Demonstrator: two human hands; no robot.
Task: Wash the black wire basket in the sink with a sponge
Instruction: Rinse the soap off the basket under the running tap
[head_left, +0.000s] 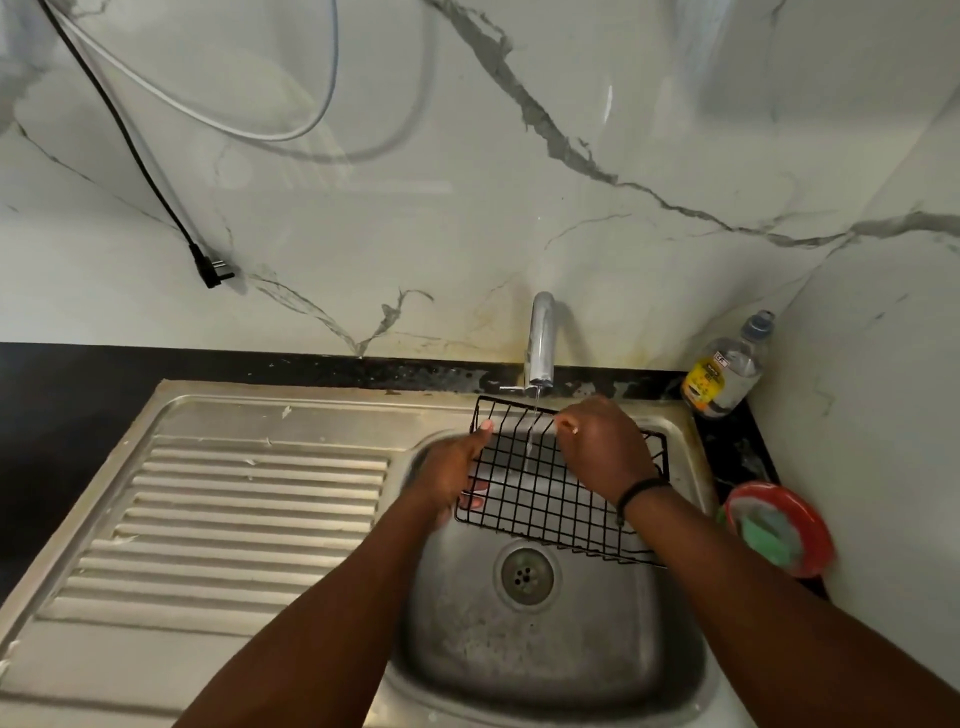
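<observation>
Right now the black wire basket (550, 488) is held over the back part of the sink (545, 649), just under the tap (540, 338). A thin stream of water (532, 436) is seen falling from the tap onto the wires. The basket is tilted, with its far edge lifted up toward the tap.

The left end of the basket is held by the left hand (452, 467). Its thumb is laid on top of the wires and its fingers (475, 493) are curled under, so the basket is gripped. The right hand (602, 447) is placed on the right part of the basket, with its fingers bent down onto the wires near the water. It cannot be told if a wire is being gripped or only rubbed by this hand. A black band (639, 493) is worn on the right wrist.

The drain (525, 573) is seen in the sink bottom, below the basket. A ribbed draining board (249, 525) is joined to the left side of the sink.

At the back right corner of the counter (62, 415) a clear bottle with a yellow label (727, 369) is stood. Near the right edge of the counter a red dish (789, 525) is kept, and a green sponge (766, 532) is laid in it
</observation>
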